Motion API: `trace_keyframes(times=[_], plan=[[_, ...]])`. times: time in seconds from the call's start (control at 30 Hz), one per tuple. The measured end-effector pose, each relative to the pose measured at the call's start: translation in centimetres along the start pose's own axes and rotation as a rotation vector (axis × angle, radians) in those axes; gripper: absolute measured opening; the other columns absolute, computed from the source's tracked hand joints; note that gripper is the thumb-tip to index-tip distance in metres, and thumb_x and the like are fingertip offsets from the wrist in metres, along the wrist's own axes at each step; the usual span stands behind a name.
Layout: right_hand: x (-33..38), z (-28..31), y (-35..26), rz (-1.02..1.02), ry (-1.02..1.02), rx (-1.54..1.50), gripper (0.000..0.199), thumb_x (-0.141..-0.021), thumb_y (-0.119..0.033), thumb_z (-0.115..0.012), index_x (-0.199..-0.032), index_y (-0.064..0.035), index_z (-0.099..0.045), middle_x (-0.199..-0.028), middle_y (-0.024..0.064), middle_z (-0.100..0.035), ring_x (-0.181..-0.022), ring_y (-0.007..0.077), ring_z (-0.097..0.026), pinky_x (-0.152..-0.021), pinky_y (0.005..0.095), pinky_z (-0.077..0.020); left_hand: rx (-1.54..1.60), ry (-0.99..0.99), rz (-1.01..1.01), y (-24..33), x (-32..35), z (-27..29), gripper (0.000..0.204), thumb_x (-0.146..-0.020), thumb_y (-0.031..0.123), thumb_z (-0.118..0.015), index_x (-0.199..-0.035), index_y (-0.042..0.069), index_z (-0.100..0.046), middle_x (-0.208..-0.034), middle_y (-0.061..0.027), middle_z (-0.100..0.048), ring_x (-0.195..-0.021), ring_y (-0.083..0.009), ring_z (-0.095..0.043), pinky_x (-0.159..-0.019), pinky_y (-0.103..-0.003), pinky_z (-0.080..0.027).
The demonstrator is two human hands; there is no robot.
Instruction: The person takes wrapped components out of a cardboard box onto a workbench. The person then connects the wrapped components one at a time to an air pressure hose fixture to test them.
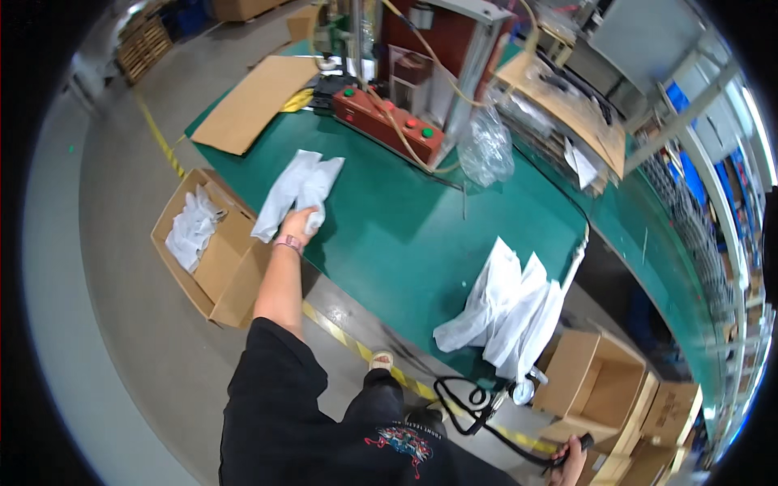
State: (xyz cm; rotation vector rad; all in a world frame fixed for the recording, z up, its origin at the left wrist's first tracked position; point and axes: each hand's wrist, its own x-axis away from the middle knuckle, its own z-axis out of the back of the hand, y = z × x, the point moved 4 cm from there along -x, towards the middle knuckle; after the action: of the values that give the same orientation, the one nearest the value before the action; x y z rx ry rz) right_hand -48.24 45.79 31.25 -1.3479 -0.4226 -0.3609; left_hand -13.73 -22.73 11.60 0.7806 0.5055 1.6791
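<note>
My left hand (300, 225) is closed round the near end of a long white-wrapped package (319, 193) at the left of the green table. A second white-wrapped package (284, 194) lies right beside it, against the same hand. What is inside the wrapping is hidden. Low on the right, my right hand (571, 463) grips a black hose (519, 450) near its end, with a dark tip sticking out above the fingers. That hose loops back to a round pressure gauge (523, 393) at the table's near edge. Several white-wrapped packages (506, 312) lie side by side close to the gauge.
An open cardboard box (182, 263) with white wrapped pieces stands left of the green table (381, 243). Flat cardboard (255, 101) lies at its far left. A red control box (385, 121) with coloured buttons fronts a machine. Empty-looking cartons (596, 381) sit at the right.
</note>
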Motion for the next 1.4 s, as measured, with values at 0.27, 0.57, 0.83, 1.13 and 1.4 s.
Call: trace_keyframes(times=[0.27,0.57,0.83,1.13,1.4], plan=[[1.1,-1.9,-1.5,-0.051,-0.083,-0.228,0.013,-0.076,-0.003,-0.047,-0.088,0.0017,-0.045,-0.073,0.0101,-0.048,-0.060,0.0149,-0.046,-0.050,0.0265,-0.0416,-0.527,0.437,-0.672,7.4,5.7,-2.0,0.039,-0.070,0.016,-0.059,-0.107,0.005,-0.056,-0.089,-0.0168,-0.061,-0.079,-0.0312,-0.056,-0.074,-0.039,-0.043],[6.3,-3.1,-3.1,0.135,0.041,-0.275,0.015,-0.083,-0.006,-0.047,-0.098,-0.0023,-0.045,-0.070,0.0084,-0.052,-0.049,0.0136,-0.046,-0.043,0.0212,-0.0393,-0.132,-0.551,-1.076,12.8,33.3,-19.0,0.062,-0.070,0.028,-0.065,-0.118,-0.002,-0.041,-0.099,-0.0209,-0.054,-0.085,-0.0353,-0.053,-0.076,-0.043,-0.043],[7.9,4.4,-0.2,0.194,0.131,-0.155,0.011,-0.083,-0.009,-0.050,-0.094,-0.0071,-0.047,-0.062,0.0025,-0.048,-0.043,0.0087,-0.041,-0.039,0.0202,-0.0351,-0.280,-0.733,-0.929,15.0,35.3,-21.8,0.054,-0.065,0.014,-0.063,-0.114,-0.001,-0.044,-0.095,-0.0223,-0.053,-0.082,-0.0386,-0.056,-0.074,-0.042,-0.046],[4.3,8.9,-2.4,0.367,-0.187,-0.175,0.058,-0.085,-0.015,-0.046,-0.137,-0.0224,-0.024,-0.081,0.0035,-0.050,-0.049,0.0084,-0.040,-0.041,0.0205,-0.0346,-0.232,-0.213,-1.016,13.6,21.8,-22.2,0.050,-0.077,0.036,-0.063,-0.103,-0.005,-0.052,-0.093,-0.0204,-0.059,-0.075,-0.0347,-0.057,-0.066,-0.039,-0.047],[-3.7,13.0,-3.6,0.328,-0.434,-0.103,0.031,-0.086,-0.033,-0.053,-0.110,-0.0135,-0.054,-0.082,0.0004,-0.053,-0.061,0.0077,-0.044,-0.046,0.0201,-0.0360,0.807,-1.673,0.555,16.7,58.1,-17.5,0.080,-0.079,0.059,-0.045,-0.130,-0.001,-0.031,-0.116,-0.0237,-0.049,-0.095,-0.0412,-0.052,-0.080,-0.047,-0.043]])
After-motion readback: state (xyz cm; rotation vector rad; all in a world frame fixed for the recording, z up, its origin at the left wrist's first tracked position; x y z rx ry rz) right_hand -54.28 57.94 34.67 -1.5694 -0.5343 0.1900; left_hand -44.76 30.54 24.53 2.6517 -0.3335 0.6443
